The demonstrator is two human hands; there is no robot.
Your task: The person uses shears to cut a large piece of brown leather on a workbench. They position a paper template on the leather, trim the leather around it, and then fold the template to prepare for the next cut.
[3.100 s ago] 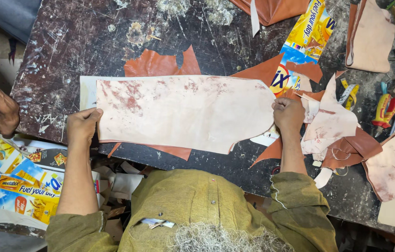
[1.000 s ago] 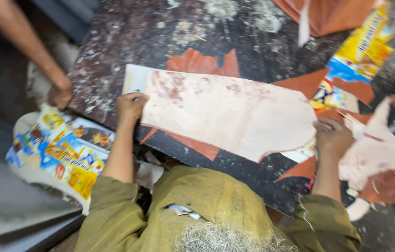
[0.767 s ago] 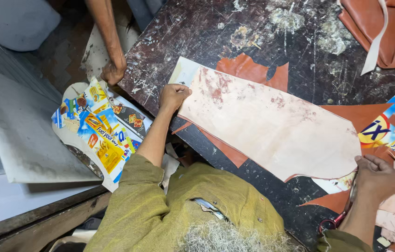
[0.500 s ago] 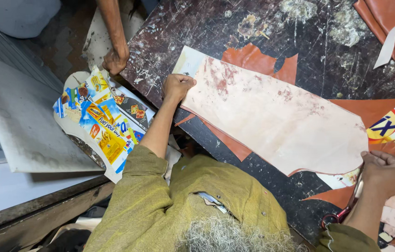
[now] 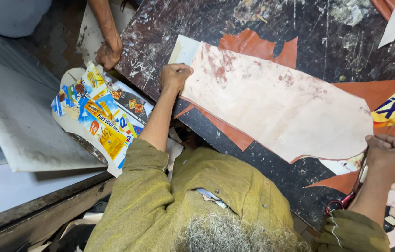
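On the dark scratched worktable (image 5: 262, 18) lay a large pale, red-stained leather sheet (image 5: 276, 102) over orange-brown leather scraps (image 5: 253, 44). Left hand (image 5: 175, 77) pressed the sheet's left end, fingers curled together onto it. Right hand (image 5: 391, 156) sat fisted at its right edge; grip unclear. Another person's hand (image 5: 108, 52) rested beside the table's left corner.

The scene is evenly and fairly brightly lit from above, and only soft shadows are cast. Sharp focus is held throughout; slight glare is seen on the dark tabletop (image 5: 272, 28).
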